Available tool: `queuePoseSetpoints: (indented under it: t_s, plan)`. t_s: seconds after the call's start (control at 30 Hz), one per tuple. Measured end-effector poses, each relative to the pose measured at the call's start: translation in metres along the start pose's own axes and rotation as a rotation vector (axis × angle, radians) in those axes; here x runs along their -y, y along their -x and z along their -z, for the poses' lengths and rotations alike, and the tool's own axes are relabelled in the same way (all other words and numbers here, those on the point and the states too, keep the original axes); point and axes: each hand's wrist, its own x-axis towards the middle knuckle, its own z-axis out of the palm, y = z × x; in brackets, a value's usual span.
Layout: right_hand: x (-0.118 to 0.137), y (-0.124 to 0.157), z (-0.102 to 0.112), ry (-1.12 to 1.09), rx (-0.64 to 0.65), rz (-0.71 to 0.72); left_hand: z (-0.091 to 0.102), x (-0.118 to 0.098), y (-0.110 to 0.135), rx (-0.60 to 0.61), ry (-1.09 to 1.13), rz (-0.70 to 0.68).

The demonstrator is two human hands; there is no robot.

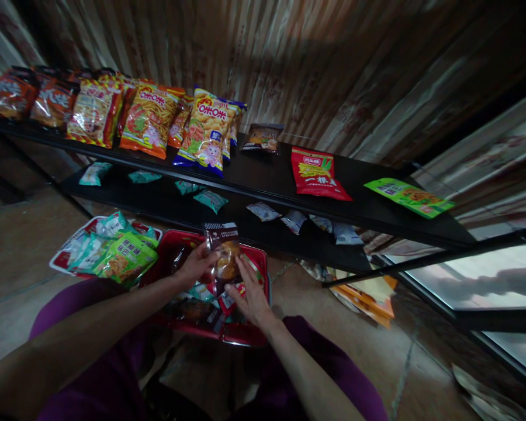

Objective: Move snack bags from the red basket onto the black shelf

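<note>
A brown snack packet [226, 257] with a clear window, its contents golden-brown, is held over the red basket [263, 327]. My left hand [196, 264] grips the packet's left side, fingers closed on it. At the packet's right edge is my right hand [253, 297], its fingers stretched out against the wrapper and its thumb apart, by the lower corner. Beneath both hands, the basket contains several more packets, partly hidden. To the left stands a white-rimmed basket [56, 261] of teal packets, with a green snack bag [127, 257] on top.
A black two-tier shelf [263, 175] runs across the front. Its upper tier bears several upright snack bags [149, 120] at left, a small brown packet [262, 138], a red bag [318, 174] and a green bag [409, 196]. Small packets lie below. Orange packaging [363, 298] lies on the floor.
</note>
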Motion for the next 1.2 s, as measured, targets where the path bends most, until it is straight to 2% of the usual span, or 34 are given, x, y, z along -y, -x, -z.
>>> queuePoseSetpoints:
  t_s: [0.13, 0.23, 0.4, 0.6, 0.67, 0.73, 0.83, 0.9, 0.93, 0.97, 1.07, 1.13, 1.2]
  plan:
    - [0.004, 0.001, -0.002, -0.221, 0.066, -0.120, -0.005, 0.000, 0.005, 0.004, -0.019, 0.029]
    - [0.009, 0.002, -0.003, -0.351, 0.083, -0.185, -0.010, 0.002, 0.009, 0.007, 0.005, -0.011]
    - [0.020, 0.000, -0.002, -0.572, 0.006, -0.266, -0.015, 0.003, 0.015, 0.077, -0.101, -0.086]
    - [0.032, -0.006, 0.013, -1.309, -0.046, -0.398, -0.017, -0.013, 0.026, 0.166, -0.286, -0.288]
    - [0.032, -0.008, 0.018, -1.470, -0.043, -0.469, -0.017, -0.019, 0.028, 0.172, -0.317, -0.340]
    - [0.032, -0.007, 0.021, -1.559, -0.040, -0.530, -0.014, -0.024, 0.026, 0.093, -0.347, -0.406]
    - [0.031, -0.005, 0.024, -1.636, -0.024, -0.591, -0.005, -0.030, 0.012, -0.231, -0.335, -0.475]
    - [0.029, -0.004, 0.026, -1.675, 0.005, -0.610, 0.003, -0.031, 0.000, -0.429, -0.217, -0.359]
    - [0.029, -0.003, 0.026, -1.692, 0.018, -0.615, 0.006, -0.032, -0.006, -0.467, -0.146, -0.262]
    - [0.028, -0.003, 0.027, -1.705, 0.030, -0.618, 0.008, -0.031, -0.010, -0.458, -0.080, -0.155]
    - [0.026, -0.003, 0.027, -1.709, 0.043, -0.622, 0.008, -0.029, -0.016, -0.281, 0.088, 0.075]
    - [0.026, -0.003, 0.027, -1.695, 0.050, -0.634, 0.005, -0.028, -0.015, -0.189, 0.178, 0.105]
    - [0.027, -0.004, 0.027, -1.701, 0.058, -0.647, 0.003, -0.029, -0.014, -0.159, 0.222, 0.067]
